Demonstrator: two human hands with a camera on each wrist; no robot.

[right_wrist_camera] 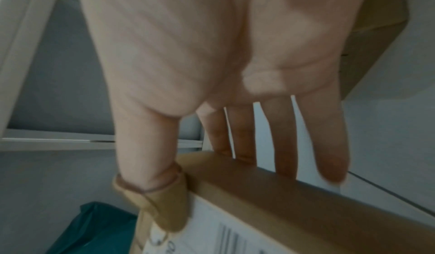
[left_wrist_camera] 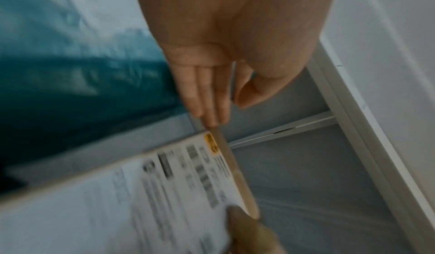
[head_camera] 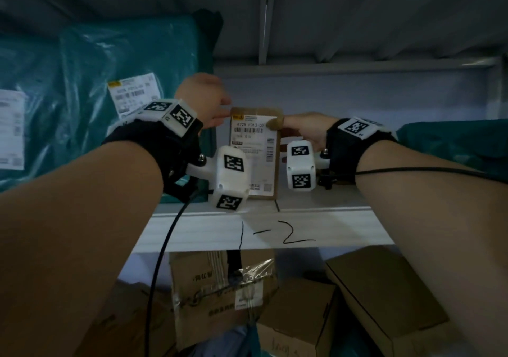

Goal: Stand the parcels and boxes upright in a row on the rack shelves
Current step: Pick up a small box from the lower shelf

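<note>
A flat brown cardboard box with a white shipping label (head_camera: 254, 153) stands upright on the white metal rack shelf (head_camera: 316, 199), label facing outward, close behind the front lip marked "1-2". The right hand (head_camera: 305, 129) pinches its upper right corner: the thumb, capped in a tan finger cot, lies on the label face, while the fingers (right_wrist_camera: 242, 137) reach behind the top edge. The left hand (head_camera: 204, 100) rests straight, relaxed fingers (left_wrist_camera: 207, 98) along the upper left edge, steadying rather than clasping.

Just left of the box stands a large teal plastic mailer bag (head_camera: 96, 95), upright with its own white label; box and bag appear close, but whether they touch cannot be told. To the right the shelf surface lies bare until another teal parcel (head_camera: 453, 142) lying further along. Below the shelf, assorted brown cartons (head_camera: 302, 315) sit piled.

Risk, as judged: the box is thin and tall, so on release it may tip forward over the lip or fall flat to the right, where nothing supports it. The soft teal bag could also slump against it and push it over.

Room for moving: open shelf lies to the right and behind, toward the rear wall; the shelf above (head_camera: 357, 12) leaves clearance over the hands. The front edge is near, so margin there is slight.
</note>
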